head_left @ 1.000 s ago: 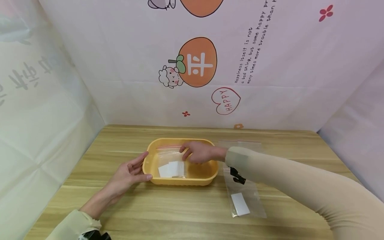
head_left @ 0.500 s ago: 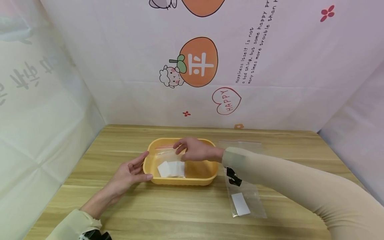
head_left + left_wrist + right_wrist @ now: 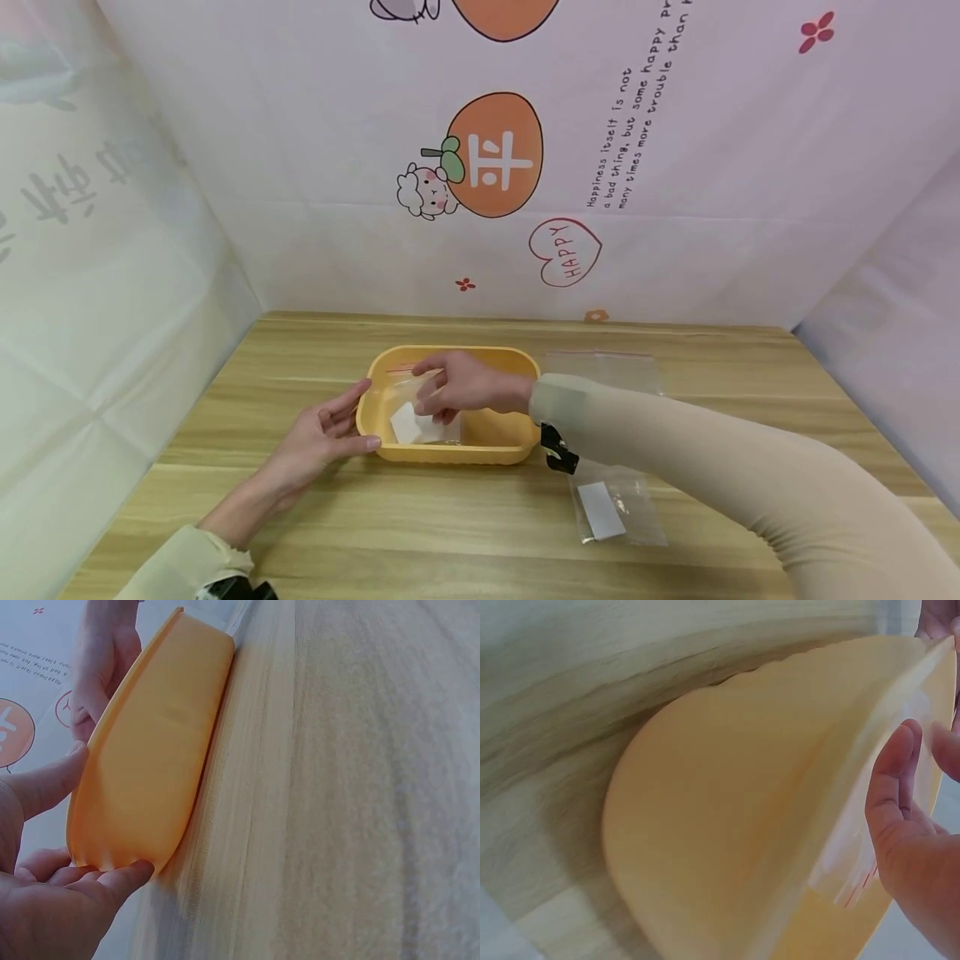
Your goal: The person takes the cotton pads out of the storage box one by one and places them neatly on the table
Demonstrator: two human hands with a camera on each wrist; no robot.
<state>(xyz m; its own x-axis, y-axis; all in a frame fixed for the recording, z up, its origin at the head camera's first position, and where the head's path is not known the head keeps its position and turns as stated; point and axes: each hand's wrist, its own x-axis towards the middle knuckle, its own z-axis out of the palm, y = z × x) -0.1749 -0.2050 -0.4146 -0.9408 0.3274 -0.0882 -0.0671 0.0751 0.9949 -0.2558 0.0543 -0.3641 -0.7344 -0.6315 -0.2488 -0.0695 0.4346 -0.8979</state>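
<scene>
A yellow plastic basin point(image 3: 468, 454) with rounded corners stands on the wooden table. My left hand point(image 3: 311, 442) holds its left end, thumb at the near corner and fingers around the end wall. In the left wrist view, fingertips point(image 3: 139, 874) press the wall below the rim. Inside lie clear zip bags point(image 3: 405, 383) with red seal lines, with white cards point(image 3: 406, 423) in them. My right hand point(image 3: 465, 383) reaches down into the basin over these bags, fingers bent. The right wrist view shows a gap between thumb and forefinger, with nothing gripped there.
To the right of the basin, a long clear zip bag point(image 3: 641, 508) lies flat with a white card point(image 3: 601, 510) near its bottom. My right forearm point(image 3: 675, 433) crosses over it. A printed cloth point(image 3: 337, 250) hangs behind the table.
My right hand has moved left and lower inside the basin, over the white cards, which have shifted slightly. The left hand and the basin have stayed put.
</scene>
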